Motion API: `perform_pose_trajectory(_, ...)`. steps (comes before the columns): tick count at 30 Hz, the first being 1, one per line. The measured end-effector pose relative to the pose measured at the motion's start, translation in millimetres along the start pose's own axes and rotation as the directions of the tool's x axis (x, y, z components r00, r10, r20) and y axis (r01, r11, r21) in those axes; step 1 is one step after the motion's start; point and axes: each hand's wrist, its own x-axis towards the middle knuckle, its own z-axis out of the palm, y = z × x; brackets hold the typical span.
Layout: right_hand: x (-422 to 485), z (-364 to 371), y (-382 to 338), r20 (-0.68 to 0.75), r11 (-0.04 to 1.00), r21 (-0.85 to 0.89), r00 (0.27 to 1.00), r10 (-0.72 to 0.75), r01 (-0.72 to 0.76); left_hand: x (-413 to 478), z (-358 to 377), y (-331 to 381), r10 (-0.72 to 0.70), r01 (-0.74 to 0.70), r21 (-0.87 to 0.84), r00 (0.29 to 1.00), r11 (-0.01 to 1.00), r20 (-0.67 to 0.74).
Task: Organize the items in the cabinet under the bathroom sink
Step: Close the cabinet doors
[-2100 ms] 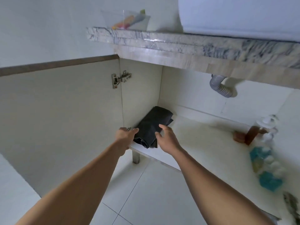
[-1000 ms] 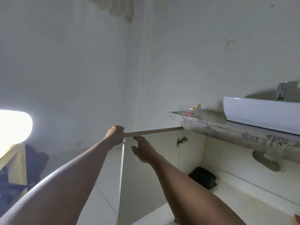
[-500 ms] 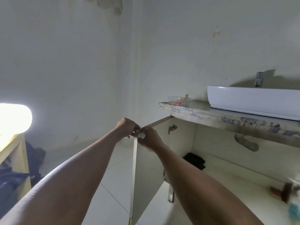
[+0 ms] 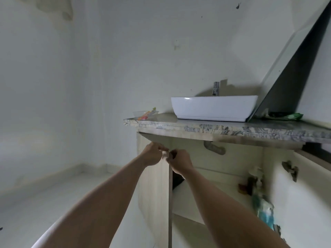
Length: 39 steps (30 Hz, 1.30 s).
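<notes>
Both grips are now clamped on the top corner of the left door (image 4: 154, 194), your left hand (image 4: 152, 156) and right hand (image 4: 180, 161) having swung it nearly closed over the black bundle (image 4: 176, 179) left inside the cabinet (image 4: 236, 158), so tidying looks basically done

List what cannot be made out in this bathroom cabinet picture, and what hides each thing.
Head view:
What the left hand and right hand hold at the left door top corner: curled fingers cover it.
The dark item inside: mostly behind that door and the right forearm.
The bottles: blurred.
</notes>
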Motion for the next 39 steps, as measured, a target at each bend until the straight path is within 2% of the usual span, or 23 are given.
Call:
perform_pose_trajectory(3, 19, -22, 32, -0.093, 0.997, 0.069, 0.995, 0.037, -0.031, 22, 33, 7, 0.058, -0.058, -0.013, 0.998, 0.998, -0.006)
perform_pose_trajectory(7, 54, -43, 65, -0.192, 0.997, 0.023, 0.979, 0.074, -0.071, 54, 72, 2, 0.14, -0.138, 0.052, 0.989, 0.989, -0.043)
perform_pose_trajectory(14, 108, -52, 111, -0.361, 0.989, 0.024, 0.921, 0.146, -0.147, 103, 121, -12, 0.219, -0.221, 0.204, 0.975, 0.954, 0.03)
perform_pose_trajectory(20, 147, -50, 134, -0.445, 0.978, 0.056, 0.872, 0.203, -0.199, 137, 150, -19, 0.259, -0.261, 0.348, 0.964, 0.901, 0.054)
perform_pose_trajectory(24, 160, -48, 142, -0.456, 0.973, 0.086, 0.86, 0.23, -0.215, 148, 159, -21, 0.235, -0.243, 0.362, 0.97, 0.9, 0.067)
perform_pose_trajectory(27, 156, -48, 143, -0.442, 0.979, 0.047, 0.875, 0.197, -0.196, 143, 165, -23, 0.187, -0.213, 0.391, 0.977, 0.896, 0.103)
perform_pose_trajectory(32, 128, -60, 132, -0.343, 0.974, -0.057, 0.92, 0.188, -0.22, 130, 152, -5, 0.109, -0.178, 0.333, 0.97, 0.926, 0.216)
perform_pose_trajectory(39, 40, -121, 89, -0.32, 0.939, -0.281, 0.942, 0.103, -0.198, 75, 125, 49, 0.153, -0.214, 0.242, 0.956, 0.946, 0.249)
